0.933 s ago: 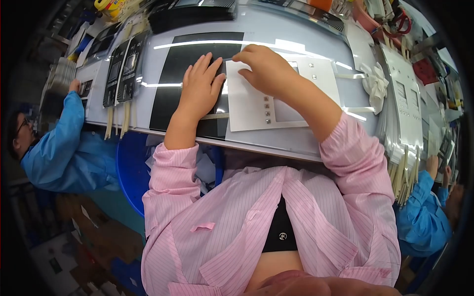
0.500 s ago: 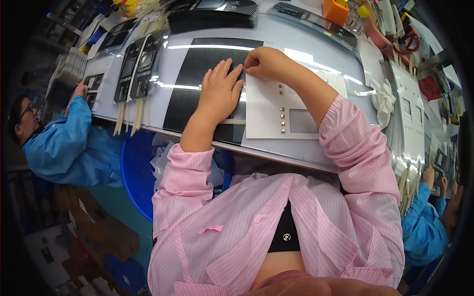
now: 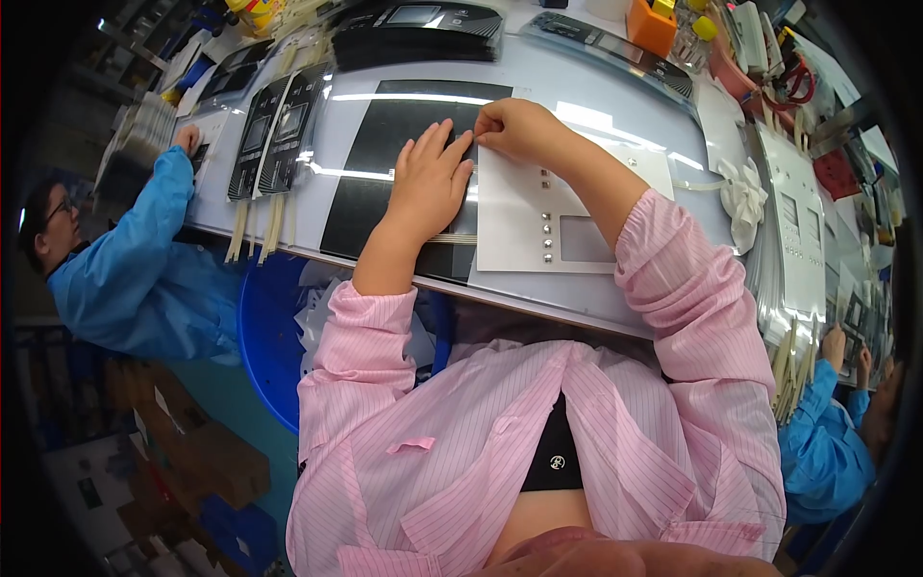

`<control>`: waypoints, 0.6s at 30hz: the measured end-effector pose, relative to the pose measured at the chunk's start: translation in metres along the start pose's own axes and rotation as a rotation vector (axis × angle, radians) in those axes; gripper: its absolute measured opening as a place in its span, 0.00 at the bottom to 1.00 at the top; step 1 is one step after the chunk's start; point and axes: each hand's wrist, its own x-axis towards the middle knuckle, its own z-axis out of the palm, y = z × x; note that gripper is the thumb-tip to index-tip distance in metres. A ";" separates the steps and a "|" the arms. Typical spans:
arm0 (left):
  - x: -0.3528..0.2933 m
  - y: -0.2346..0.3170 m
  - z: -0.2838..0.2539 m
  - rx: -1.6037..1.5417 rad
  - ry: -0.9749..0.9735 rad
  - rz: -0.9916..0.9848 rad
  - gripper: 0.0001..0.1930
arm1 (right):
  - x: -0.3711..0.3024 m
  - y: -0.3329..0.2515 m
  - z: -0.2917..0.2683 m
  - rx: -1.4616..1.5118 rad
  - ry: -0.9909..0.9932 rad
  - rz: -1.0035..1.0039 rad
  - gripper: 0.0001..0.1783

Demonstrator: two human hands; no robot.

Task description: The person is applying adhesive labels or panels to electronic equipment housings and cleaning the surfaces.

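My left hand (image 3: 430, 183) lies flat with its fingers spread, pressing on a glossy black sheet (image 3: 380, 135) on the table. Beside it, a white panel (image 3: 510, 207) overlaps the black sheet's right side. This panel has a rectangular cut-out window and small shiny metal domes (image 3: 547, 231) in a column. At the panel's upper left corner, my right hand (image 3: 519, 130) is closed, thumb and forefinger pinched on the edge. Those fingertips almost meet my left fingers. My right forearm crosses above the panel and hides part of it.
Black panels (image 3: 413, 43) are stacked at the back. Panels with pale ribbon tails (image 3: 279, 144) lie at left, white panels (image 3: 800, 226) at right near a crumpled white cloth (image 3: 743, 207). A blue bin (image 3: 255, 337) stands below the table edge. Blue-sleeved people (image 3: 144, 269) work at both sides.
My hands keep nearly the same places, with the right still pinching the panel's corner. At left, the other person's hand has moved farther up over the table.
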 end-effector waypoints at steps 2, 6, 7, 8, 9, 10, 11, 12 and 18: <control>0.000 0.001 -0.001 0.004 -0.025 -0.014 0.21 | -0.002 0.001 0.001 0.030 0.036 -0.010 0.08; 0.001 0.003 -0.002 0.012 -0.050 -0.028 0.22 | 0.001 0.000 0.001 0.064 0.014 0.110 0.08; 0.001 0.003 -0.002 0.013 -0.049 -0.028 0.22 | 0.001 0.002 0.001 0.043 0.029 0.064 0.08; 0.001 0.003 -0.001 0.012 -0.050 -0.025 0.22 | 0.001 0.004 0.001 0.022 0.044 0.019 0.08; 0.000 0.002 -0.001 0.013 -0.051 -0.025 0.22 | 0.001 0.001 0.000 0.022 0.042 0.017 0.08; -0.001 0.001 -0.001 0.014 -0.050 -0.028 0.22 | 0.000 0.000 -0.001 0.006 0.032 -0.006 0.07; -0.001 0.001 -0.001 0.015 -0.049 -0.028 0.22 | -0.001 -0.002 -0.001 -0.010 0.022 -0.029 0.07; -0.002 0.001 -0.001 0.015 -0.047 -0.027 0.22 | -0.001 -0.002 -0.001 -0.012 0.022 -0.029 0.07; -0.002 0.002 -0.002 0.009 -0.046 -0.021 0.22 | 0.001 -0.005 0.000 0.031 -0.023 0.114 0.07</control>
